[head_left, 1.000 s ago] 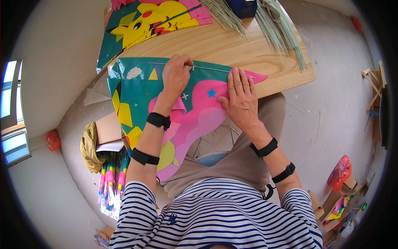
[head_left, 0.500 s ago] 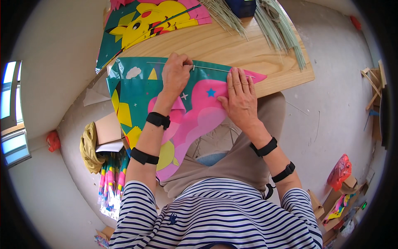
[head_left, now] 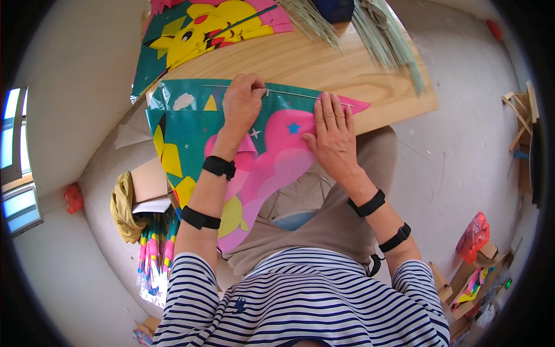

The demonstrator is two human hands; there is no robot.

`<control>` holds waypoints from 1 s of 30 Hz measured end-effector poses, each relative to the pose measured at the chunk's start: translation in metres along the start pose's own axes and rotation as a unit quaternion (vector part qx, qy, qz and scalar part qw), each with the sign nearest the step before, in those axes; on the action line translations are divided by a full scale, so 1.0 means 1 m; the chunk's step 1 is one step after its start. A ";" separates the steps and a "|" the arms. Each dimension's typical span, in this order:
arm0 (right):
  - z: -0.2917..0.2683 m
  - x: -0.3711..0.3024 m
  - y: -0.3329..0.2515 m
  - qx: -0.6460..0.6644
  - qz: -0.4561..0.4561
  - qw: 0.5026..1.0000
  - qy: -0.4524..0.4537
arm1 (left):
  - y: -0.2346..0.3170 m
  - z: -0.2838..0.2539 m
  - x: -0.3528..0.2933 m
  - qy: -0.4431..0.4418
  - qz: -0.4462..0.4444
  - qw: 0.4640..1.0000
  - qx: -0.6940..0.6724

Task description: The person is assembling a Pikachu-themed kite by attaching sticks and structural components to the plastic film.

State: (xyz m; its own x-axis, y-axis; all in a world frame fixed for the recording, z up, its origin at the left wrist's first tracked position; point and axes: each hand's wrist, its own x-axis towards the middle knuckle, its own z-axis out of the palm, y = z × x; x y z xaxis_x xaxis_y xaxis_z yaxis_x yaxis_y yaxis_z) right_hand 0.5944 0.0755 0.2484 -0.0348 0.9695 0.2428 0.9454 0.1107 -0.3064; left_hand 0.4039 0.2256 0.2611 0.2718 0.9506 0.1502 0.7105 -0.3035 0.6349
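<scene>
A thin printed kite sail (head_left: 231,122), green and pink with a blue star and a white cloud, lies on the table's near edge and hangs over my lap. A slim pale rod (head_left: 295,93) runs along its far edge. My left hand (head_left: 243,104) is closed in a pinch at the rod, with a small white piece (head_left: 266,92) showing at its fingertips. My right hand (head_left: 334,130) lies flat, fingers stretched, over the rod's right end near the sail's pink tip, pressing on the sheet.
The wooden table (head_left: 399,107) also bears a stack of yellow-figured kite sails (head_left: 217,34) at the far left, bundles of pale thin sticks (head_left: 381,40) and a dark blue container (head_left: 334,8). Left on the floor stand a cardboard box (head_left: 151,180) and bundled printed sheets (head_left: 153,251). A red bag (head_left: 474,237) sits right.
</scene>
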 end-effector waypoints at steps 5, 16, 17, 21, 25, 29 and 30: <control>0.004 0.000 0.001 0.000 0.002 1.000 0.008 | -0.004 -0.002 0.001 -0.004 0.004 1.000 -0.007; 0.000 -0.002 -0.001 -0.018 0.020 1.000 0.011 | 0.000 -0.002 0.000 -0.004 -0.008 1.000 -0.025; 0.001 -0.003 -0.001 -0.018 0.021 1.000 0.012 | 0.000 -0.002 0.000 -0.004 -0.006 1.000 -0.023; 0.004 -0.004 0.000 -0.021 0.023 0.999 0.013 | 0.000 -0.001 0.000 -0.006 -0.009 1.000 -0.028; 0.001 -0.004 -0.002 -0.030 0.036 0.998 0.031 | -0.001 -0.002 0.000 -0.008 -0.010 1.000 -0.021; -0.008 -0.006 -0.005 0.001 0.077 0.996 0.051 | 0.000 -0.002 0.000 -0.011 -0.015 0.999 -0.029; -0.010 -0.008 -0.004 0.007 0.085 0.995 0.057 | 0.001 -0.003 0.000 -0.012 -0.017 0.999 -0.026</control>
State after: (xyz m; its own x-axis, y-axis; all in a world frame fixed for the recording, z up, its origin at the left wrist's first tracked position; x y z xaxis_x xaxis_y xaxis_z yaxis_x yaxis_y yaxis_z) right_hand 0.5948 0.0654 0.2573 0.1627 0.9434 0.2890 0.9297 -0.0485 -0.3651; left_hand 0.4026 0.2253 0.2638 0.2639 0.9582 0.1108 0.6844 -0.2670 0.6785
